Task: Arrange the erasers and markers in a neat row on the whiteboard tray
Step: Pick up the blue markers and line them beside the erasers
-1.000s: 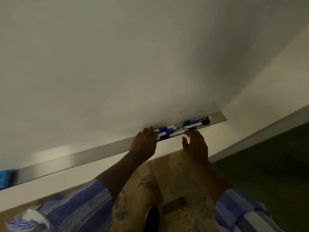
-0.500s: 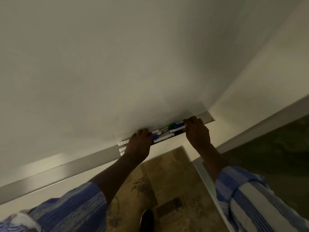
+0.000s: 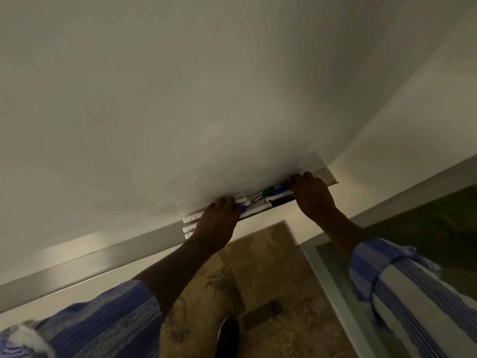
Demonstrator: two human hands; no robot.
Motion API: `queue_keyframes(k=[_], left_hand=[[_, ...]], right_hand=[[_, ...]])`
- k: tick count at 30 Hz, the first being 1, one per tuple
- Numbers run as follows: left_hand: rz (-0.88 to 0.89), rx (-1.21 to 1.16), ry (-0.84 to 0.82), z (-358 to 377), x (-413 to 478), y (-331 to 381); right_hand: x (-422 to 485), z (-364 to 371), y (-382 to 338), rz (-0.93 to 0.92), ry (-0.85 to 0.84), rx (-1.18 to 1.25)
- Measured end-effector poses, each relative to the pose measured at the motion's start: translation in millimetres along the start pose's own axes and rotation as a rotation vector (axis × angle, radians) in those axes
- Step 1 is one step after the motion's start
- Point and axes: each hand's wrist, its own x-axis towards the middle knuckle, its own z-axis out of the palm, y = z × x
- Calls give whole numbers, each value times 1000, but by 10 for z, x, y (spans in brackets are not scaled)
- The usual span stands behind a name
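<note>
Two hands working at a cluster of markers on a whiteboard tray.
Head view: the left hand (image 3: pixel 219 223) is lying fingers-together over the markers (image 3: pixel 260 200) on the tray (image 3: pixel 124 257); at their 2 o'clock end, the right hand (image 3: pixel 311 196) is curling over them, grip unclear.

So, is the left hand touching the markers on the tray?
Touching. The head view shows the left hand lying over the markers on the whiteboard tray, its fingers pressed onto their barrels with no gap.
</note>
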Motion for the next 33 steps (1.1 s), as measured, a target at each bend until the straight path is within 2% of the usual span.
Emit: queue_keyframes(k=[9,21,29,33], left_hand=[[30,-7,40,44,-11,-23],[84,30,92,36,-90,-192],[82,33,93,2,-172,-154],[84,45,89,23,-178,-113]], right_hand=[[26,-79,37,-33,0,31],[49,-15,-23,-82,-12,-64],[19,-19,11,-90,47,-77],[-3,-5,51,-91,150,-63]])
